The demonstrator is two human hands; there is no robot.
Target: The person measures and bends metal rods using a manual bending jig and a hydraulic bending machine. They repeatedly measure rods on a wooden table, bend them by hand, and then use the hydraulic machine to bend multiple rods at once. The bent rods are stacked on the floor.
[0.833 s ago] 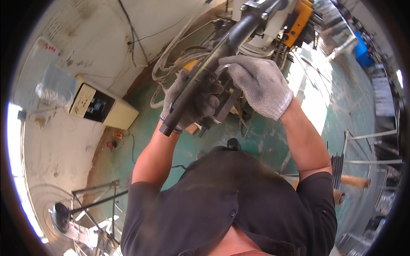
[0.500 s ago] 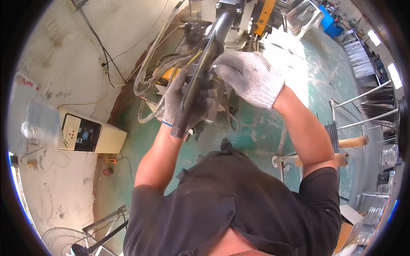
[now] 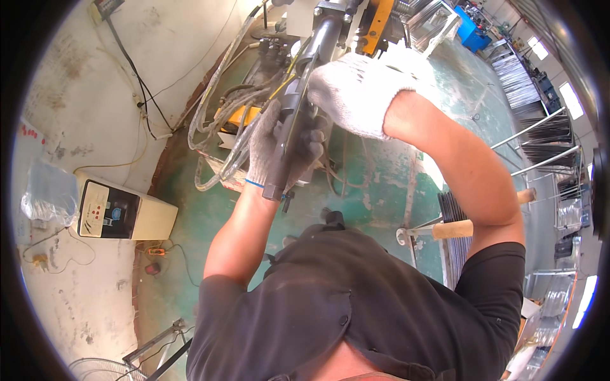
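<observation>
A thick dark metal bar (image 3: 277,180) slants from the machine (image 3: 304,19) at the top down toward me, its end free. My left hand (image 3: 262,145), in a grey knit glove with a blue cuff edge, wraps round the bar from below, fingertips showing on its right side. A thin dark strip (image 3: 296,120) lies lengthwise along the bar. My right hand (image 3: 349,95), in a pale knit glove, is closed with its fingers curled against the bar's right side, higher up than the left. Whatever those fingers hold is hidden.
Hoses (image 3: 213,95) loop left of the machine, and a yellow-orange arm (image 3: 379,25) rises at its right. A cream water-dispenser-like unit (image 3: 152,213) stands by the left wall. Right of me is a rack with wooden rollers (image 3: 452,229); a fan (image 3: 95,371) stands at lower left.
My right hand has shifted a little up and left, its fingers curling in more tightly against the bar. My left hand stays wrapped round the bar. The whole view has shifted slightly.
</observation>
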